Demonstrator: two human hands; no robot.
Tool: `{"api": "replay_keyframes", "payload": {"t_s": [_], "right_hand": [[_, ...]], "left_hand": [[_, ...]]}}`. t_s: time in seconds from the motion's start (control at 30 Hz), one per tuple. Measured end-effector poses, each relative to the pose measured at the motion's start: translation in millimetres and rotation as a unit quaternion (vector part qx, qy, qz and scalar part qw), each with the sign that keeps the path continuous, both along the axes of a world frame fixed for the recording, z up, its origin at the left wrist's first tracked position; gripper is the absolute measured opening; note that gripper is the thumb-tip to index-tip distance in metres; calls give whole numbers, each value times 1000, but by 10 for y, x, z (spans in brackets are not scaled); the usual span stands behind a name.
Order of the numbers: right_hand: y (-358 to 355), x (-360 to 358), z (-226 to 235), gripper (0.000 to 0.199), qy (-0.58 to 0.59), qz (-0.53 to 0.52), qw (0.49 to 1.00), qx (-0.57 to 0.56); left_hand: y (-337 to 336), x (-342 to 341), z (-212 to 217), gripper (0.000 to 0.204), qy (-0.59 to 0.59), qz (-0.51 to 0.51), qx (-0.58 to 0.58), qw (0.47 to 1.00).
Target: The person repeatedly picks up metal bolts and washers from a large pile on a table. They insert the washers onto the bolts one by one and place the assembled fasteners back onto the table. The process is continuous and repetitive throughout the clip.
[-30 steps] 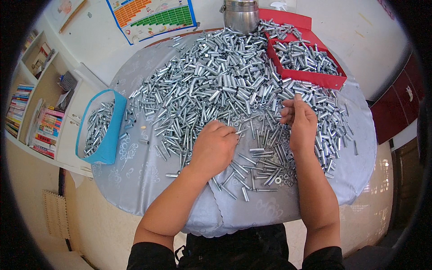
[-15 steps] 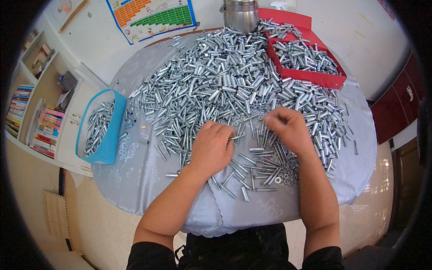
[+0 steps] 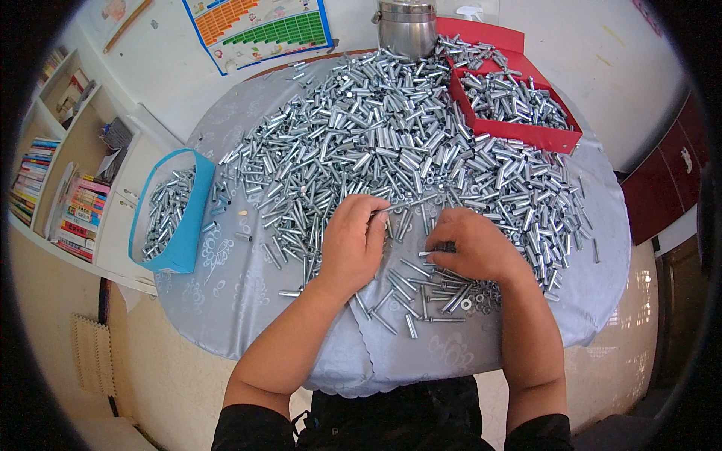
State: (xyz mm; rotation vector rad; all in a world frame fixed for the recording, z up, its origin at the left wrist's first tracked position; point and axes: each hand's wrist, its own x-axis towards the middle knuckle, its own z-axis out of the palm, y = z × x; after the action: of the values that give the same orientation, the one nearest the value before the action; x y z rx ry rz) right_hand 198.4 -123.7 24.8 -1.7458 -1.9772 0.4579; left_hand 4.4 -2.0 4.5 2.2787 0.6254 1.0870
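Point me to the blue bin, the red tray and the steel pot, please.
blue bin [image 3: 197, 197]: head view, on its right-hand wall.
red tray [image 3: 535, 135]: head view, on its near front wall.
steel pot [image 3: 407, 31]: head view, on its shiny side below the lid.

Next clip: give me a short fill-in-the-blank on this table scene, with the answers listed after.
1. Both the left hand and the right hand rest palm-down on a pile of small ____ tubes.
2. The bin at the table's left edge is ____ in colour.
3. The tray at the far right, also holding tubes, is ____.
4. The table is covered with a pale ____.

Missing words: metal; blue; red; cloth
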Motion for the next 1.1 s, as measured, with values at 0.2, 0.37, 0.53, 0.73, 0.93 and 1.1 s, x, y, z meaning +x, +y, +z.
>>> {"api": "replay_keyframes", "payload": {"t_s": [0.2,0.37,0.53,0.73,0.93,1.1], "right_hand": [[38,-55,-44,16,82,-65,993,58],[69,-127,-7,15,247,-179,951,55],[78,-150,1,15,216,-154,960,93],[79,-180,6,14,206,-159,961,93],[85,-170,0,14,181,-163,963,112],[85,-193,-23,18,197,-130,963,127]], "left_hand": [[-20,14,-3,11,2,-4,-25,1000],[-20,-1,30,11,-3,-14,-16,1000],[1,-9,15,12,-5,-24,-21,999],[16,6,-14,13,0,-39,-14,999],[5,-8,-3,13,-4,-32,-31,999],[-11,-3,-68,17,14,-70,-67,995]]}}
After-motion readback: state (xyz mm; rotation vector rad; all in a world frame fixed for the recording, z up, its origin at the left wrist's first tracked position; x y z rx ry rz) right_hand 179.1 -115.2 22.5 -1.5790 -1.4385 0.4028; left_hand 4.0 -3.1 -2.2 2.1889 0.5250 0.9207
